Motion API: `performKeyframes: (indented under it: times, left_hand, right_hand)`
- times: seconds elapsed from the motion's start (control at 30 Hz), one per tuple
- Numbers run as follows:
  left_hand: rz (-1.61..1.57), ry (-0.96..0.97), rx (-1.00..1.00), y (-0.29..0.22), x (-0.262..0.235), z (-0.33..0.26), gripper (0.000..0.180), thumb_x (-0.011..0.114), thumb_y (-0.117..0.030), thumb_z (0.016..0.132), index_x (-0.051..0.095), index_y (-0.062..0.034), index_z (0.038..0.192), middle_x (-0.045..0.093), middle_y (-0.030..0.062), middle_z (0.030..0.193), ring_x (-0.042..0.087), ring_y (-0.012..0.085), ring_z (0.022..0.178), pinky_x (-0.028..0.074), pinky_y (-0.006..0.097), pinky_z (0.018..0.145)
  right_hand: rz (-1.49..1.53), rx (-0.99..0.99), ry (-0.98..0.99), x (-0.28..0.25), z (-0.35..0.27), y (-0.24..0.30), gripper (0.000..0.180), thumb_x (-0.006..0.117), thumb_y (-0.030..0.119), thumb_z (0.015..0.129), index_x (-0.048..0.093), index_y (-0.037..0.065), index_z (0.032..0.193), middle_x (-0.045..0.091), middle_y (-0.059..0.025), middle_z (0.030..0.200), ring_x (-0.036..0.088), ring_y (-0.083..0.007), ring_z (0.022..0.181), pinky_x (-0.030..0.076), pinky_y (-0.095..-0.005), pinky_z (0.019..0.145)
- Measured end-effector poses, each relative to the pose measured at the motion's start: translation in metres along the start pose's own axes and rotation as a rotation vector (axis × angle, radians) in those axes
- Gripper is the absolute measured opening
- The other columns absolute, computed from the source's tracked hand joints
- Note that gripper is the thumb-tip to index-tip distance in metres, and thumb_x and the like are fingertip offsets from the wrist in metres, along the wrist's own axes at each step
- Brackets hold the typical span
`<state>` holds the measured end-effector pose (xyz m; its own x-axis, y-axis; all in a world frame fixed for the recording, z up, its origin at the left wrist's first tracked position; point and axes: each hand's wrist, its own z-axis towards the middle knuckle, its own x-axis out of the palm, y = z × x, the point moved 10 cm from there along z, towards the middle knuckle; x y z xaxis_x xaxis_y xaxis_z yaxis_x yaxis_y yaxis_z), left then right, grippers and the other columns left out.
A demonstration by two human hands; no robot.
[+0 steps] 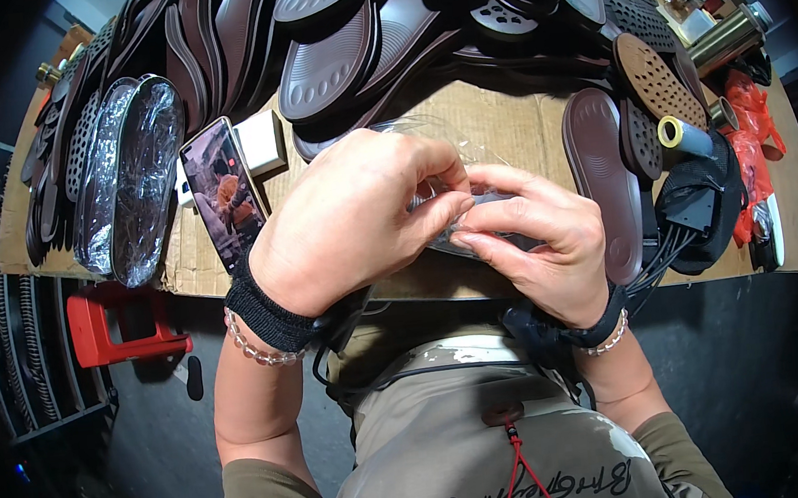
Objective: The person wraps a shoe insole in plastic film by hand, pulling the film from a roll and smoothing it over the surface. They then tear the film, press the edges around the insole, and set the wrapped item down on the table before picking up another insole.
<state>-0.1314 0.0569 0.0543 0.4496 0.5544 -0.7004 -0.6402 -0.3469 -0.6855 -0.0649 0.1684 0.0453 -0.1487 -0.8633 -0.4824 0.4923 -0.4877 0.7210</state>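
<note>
Over the front edge of the table, my two hands meet fingertip to fingertip on some clear plastic film (436, 133). My left hand (347, 211) is closed, thumb and forefinger pinching the film. My right hand (544, 235) is closed too, its thumb and fingers pressed together on the film beside the left fingertips. Whatever lies under the film is mostly hidden by my hands. A dark brown shoe sole (602, 181) lies to the right of my right hand. Near my left wrist a phone (224, 194) leans against a small white box (261, 139).
Dark brown soles (333, 58) are heaped along the table's (517, 127) far side. A film-wrapped pair of soles (131, 179) stands left. Rightward are a tan perforated sole (657, 80), a tape roll (686, 137), a cabled black pouch (702, 201) and a red bag (751, 133). A red stool (123, 324) stands below.
</note>
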Motion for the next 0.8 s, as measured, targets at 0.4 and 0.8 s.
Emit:
performKeyframes:
  times: [0.4,0.8]
  left_hand:
    - [-0.088,0.021,0.115,-0.014,0.002,-0.005,0.017,0.083,-0.016,0.091,0.076,-0.0031,0.099,0.076,0.0142,0.088,0.075,0.0314,0.081,0.057,0.038,0.073]
    - [0.038,-0.097,0.025,-0.015,0.003,-0.022,0.033,0.083,-0.005,0.080,0.070,-0.0115,0.110,0.075,0.0013,0.089,0.073,0.0200,0.088,0.047,0.033,0.078]
  right_hand:
    - [0.108,0.149,-0.141,-0.006,-0.004,-0.017,0.023,0.087,0.000,0.082,0.072,0.001,0.100,0.077,-0.0098,0.095,0.076,-0.0162,0.083,0.060,-0.0281,0.074]
    - [0.039,0.201,0.168,0.017,-0.004,-0.029,0.030,0.087,0.017,0.083,0.074,0.000,0.104,0.074,-0.0175,0.086,0.075,-0.0327,0.077,0.058,-0.0375,0.070]
